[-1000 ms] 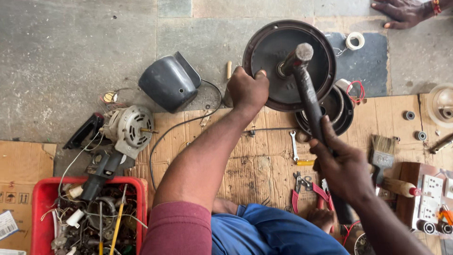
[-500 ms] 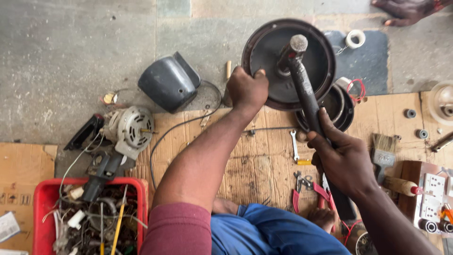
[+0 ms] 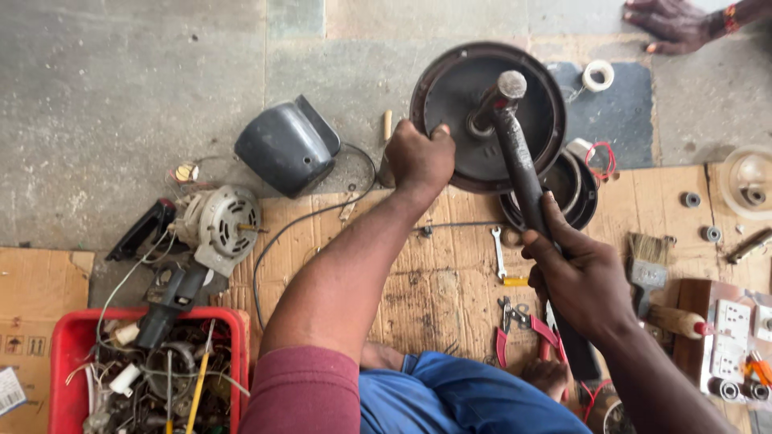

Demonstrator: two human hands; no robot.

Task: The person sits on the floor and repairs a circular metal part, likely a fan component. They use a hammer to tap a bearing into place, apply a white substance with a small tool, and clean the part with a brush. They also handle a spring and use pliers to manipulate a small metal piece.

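Observation:
My left hand (image 3: pixel 418 157) grips the near-left rim of a dark round metal motor housing (image 3: pixel 450 88) that stands tilted on the floor. My right hand (image 3: pixel 581 277) is closed around the dark handle of a hammer (image 3: pixel 519 165). The hammer's metal head (image 3: pixel 507 87) rests on the short shaft at the middle of the housing. A second round dark shell (image 3: pixel 567 189) lies behind the hammer handle, just right of the housing.
A grey motor cover (image 3: pixel 285 149), a small bare motor (image 3: pixel 225 225), a spanner (image 3: pixel 498 251), red-handled pliers (image 3: pixel 523 325), a brush (image 3: pixel 647 269) and a white socket board (image 3: pixel 732 333) lie on cardboard. A red crate (image 3: pixel 72 345) of wires sits near-left. Another person's hand (image 3: pixel 671 22) rests far right beside a tape roll (image 3: pixel 597 75).
The hammer head has come down a little onto the shaft, and my right hand has shifted slightly with it. My left hand keeps its hold on the rim.

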